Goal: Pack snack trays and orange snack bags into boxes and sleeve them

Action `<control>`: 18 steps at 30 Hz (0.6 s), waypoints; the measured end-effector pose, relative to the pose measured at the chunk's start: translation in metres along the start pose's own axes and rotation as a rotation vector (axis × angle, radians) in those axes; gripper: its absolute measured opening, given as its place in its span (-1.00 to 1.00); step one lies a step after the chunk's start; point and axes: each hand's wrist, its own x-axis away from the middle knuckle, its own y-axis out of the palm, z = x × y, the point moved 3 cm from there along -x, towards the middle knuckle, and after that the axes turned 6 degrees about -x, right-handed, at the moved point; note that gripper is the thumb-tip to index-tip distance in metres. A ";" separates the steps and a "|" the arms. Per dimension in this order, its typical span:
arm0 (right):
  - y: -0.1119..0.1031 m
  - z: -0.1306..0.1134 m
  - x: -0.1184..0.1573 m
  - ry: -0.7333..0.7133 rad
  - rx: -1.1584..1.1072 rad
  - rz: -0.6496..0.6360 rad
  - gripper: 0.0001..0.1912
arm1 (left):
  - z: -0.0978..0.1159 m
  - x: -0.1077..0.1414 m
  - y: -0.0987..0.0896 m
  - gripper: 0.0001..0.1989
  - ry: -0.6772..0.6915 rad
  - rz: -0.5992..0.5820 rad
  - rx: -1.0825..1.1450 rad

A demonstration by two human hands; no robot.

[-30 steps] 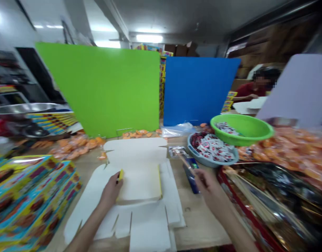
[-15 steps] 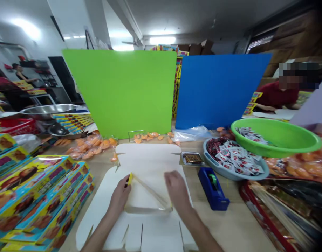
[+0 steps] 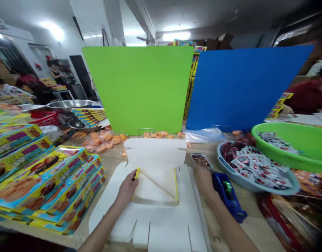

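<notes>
My left hand (image 3: 127,187) grips the left wall of a small open carton (image 3: 157,183), white inside with yellow edges and a diagonal strip across it. The carton rests on flat white die-cut cardboard blanks (image 3: 166,220). My right hand (image 3: 204,175), slightly blurred, reaches past the blanks with fingers stretched over a small shallow tray (image 3: 209,164). The fingers partly hide the tray's dark, shiny contents. Just right of that hand stands a blue tape dispenser (image 3: 229,197) with a green roll.
Printed cartons (image 3: 53,182) are stacked left. A blue basin (image 3: 258,164) of sachets and a green basin (image 3: 294,140) stand right. Green (image 3: 139,87) and blue (image 3: 245,87) boards rise behind orange wrapped pieces (image 3: 105,140). A co-worker in a dark red top (image 3: 305,96) is at right.
My right hand has left the carton's right side and moved right, onto the small tray. My left hand keeps its hold on the carton. The view has turned left.
</notes>
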 end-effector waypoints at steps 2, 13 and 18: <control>-0.023 -0.006 0.027 -0.125 -0.067 0.067 -0.57 | -0.001 0.000 0.000 -0.50 0.021 0.008 -0.011; -0.053 -0.105 0.092 -0.917 -0.225 -0.235 -0.46 | 0.009 -0.001 0.013 -0.51 0.086 -0.076 -0.091; -0.040 -0.087 0.080 -0.849 -0.202 -0.420 -0.54 | 0.025 0.014 0.026 -0.57 0.169 -0.119 -0.106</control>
